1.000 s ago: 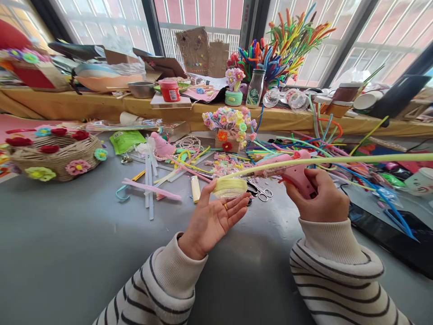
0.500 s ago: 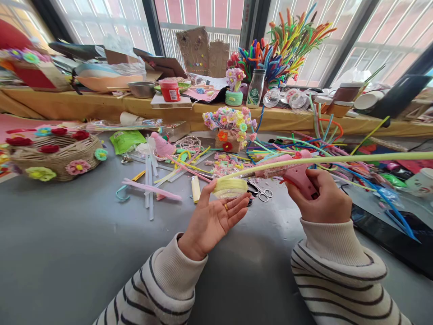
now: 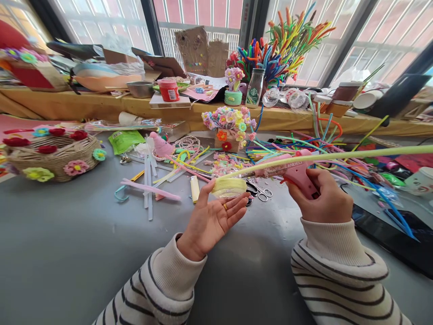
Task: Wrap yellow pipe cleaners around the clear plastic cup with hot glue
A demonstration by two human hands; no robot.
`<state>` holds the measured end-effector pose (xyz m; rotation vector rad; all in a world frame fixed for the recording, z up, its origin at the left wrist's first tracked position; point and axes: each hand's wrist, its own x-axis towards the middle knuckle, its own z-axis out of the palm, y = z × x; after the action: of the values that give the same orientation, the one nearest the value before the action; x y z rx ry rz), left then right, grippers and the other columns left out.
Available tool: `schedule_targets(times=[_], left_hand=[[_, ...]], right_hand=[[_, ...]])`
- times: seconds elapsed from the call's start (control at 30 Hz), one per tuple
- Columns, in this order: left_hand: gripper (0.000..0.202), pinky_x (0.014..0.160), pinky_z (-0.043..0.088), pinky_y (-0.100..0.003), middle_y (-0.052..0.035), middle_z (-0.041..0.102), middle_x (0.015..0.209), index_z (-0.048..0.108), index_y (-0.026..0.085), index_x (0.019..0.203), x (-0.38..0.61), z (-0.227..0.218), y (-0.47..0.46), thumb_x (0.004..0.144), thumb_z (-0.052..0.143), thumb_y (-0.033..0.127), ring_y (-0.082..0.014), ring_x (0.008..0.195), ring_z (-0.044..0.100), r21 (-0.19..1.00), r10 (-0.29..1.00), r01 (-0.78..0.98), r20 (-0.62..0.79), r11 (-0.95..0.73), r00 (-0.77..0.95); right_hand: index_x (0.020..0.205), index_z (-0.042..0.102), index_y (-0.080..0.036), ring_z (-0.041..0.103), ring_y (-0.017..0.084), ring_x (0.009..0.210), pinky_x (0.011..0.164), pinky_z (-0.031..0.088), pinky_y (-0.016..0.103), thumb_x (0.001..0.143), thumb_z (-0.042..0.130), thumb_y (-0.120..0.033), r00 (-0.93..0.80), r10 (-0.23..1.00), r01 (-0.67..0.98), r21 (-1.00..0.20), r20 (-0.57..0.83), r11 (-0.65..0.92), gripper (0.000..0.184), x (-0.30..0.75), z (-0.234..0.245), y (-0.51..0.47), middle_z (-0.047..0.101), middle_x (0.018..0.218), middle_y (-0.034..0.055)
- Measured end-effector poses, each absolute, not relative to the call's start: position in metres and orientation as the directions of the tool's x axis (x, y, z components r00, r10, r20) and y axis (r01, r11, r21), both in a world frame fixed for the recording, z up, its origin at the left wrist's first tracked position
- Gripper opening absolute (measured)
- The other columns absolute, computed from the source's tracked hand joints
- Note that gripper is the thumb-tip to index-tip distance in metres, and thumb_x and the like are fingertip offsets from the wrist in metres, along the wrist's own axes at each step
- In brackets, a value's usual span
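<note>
My left hand (image 3: 214, 218), palm up, holds a small round clear container (image 3: 228, 194) between thumb and fingers. Pale yellow pipe cleaner (image 3: 232, 184) is wound around its side in several rows. The loose end of that pipe cleaner (image 3: 355, 155) runs off to the right edge, in front of a pink hot glue gun (image 3: 299, 177). My right hand (image 3: 323, 196) is closed around the glue gun's handle. The gun's nozzle points left, toward the wound container; whether its tip touches is hidden.
Scissors (image 3: 263, 193), a yellow lighter (image 3: 194, 188) and glue sticks (image 3: 149, 192) lie just beyond my hands. A rope basket (image 3: 61, 164) stands left, a flower pot (image 3: 227, 141) behind. Loose pipe cleaners (image 3: 333, 140) are heaped at right, near a black phone-like slab (image 3: 389, 239).
Almost nothing differs. The loose end of the pipe cleaner has shifted slightly at the right edge, and the whole view has moved a little. Both hands keep their holds.
</note>
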<state>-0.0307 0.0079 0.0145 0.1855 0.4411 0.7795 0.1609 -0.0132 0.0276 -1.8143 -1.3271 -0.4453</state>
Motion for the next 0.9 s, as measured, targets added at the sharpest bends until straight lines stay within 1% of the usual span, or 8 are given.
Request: schedule_targets(times=[0.3,0.67,0.8,0.9], left_hand=[[0.058,0.07,0.053,-0.023,-0.0147,0.067,0.093,0.049,-0.004,0.109,-0.031,0.014,0.007,0.078,0.045,0.045,-0.0161,0.076,0.065,0.327,0.718,-0.639,-0.324,0.696,0.616],[0.06,0.069,0.053,-0.023,-0.015,0.067,0.091,0.045,-0.005,0.113,-0.031,0.016,0.007,0.079,0.044,0.045,-0.0163,0.075,0.065,0.33,0.724,-0.645,-0.33,0.69,0.606],[0.059,0.069,0.053,-0.024,-0.0147,0.067,0.089,0.047,-0.005,0.112,-0.032,0.016,0.007,0.079,0.043,0.044,-0.016,0.074,0.065,0.356,0.735,-0.644,-0.338,0.678,0.588],[0.054,0.07,0.053,-0.024,-0.015,0.066,0.092,0.05,-0.003,0.108,-0.031,0.017,0.005,0.08,0.042,0.042,-0.0158,0.075,0.064,0.403,0.761,-0.646,-0.327,0.648,0.56]], right_hand=[[0.09,0.061,-0.01,0.058,0.017,0.053,0.053,0.043,0.025,0.062,0.066,-0.032,0.36,0.62,0.915,-0.395,0.697,-0.087,0.036,0.163,0.027,-0.013,0.067,0.07,0.0091],[0.089,0.061,-0.012,0.057,0.016,0.051,0.052,0.042,0.025,0.062,0.065,-0.031,0.355,0.614,0.922,-0.374,0.705,-0.104,0.034,0.163,0.025,-0.013,0.065,0.067,0.0058],[0.088,0.06,-0.013,0.056,0.017,0.051,0.05,0.04,0.025,0.064,0.06,-0.034,0.329,0.623,0.941,-0.3,0.71,-0.154,0.031,0.169,0.022,-0.01,0.064,0.065,0.0056],[0.091,0.058,-0.014,0.054,0.02,0.052,0.049,0.036,0.027,0.062,0.06,-0.039,0.355,0.673,0.935,-0.25,0.648,-0.253,0.038,0.182,0.018,-0.006,0.063,0.067,0.007]])
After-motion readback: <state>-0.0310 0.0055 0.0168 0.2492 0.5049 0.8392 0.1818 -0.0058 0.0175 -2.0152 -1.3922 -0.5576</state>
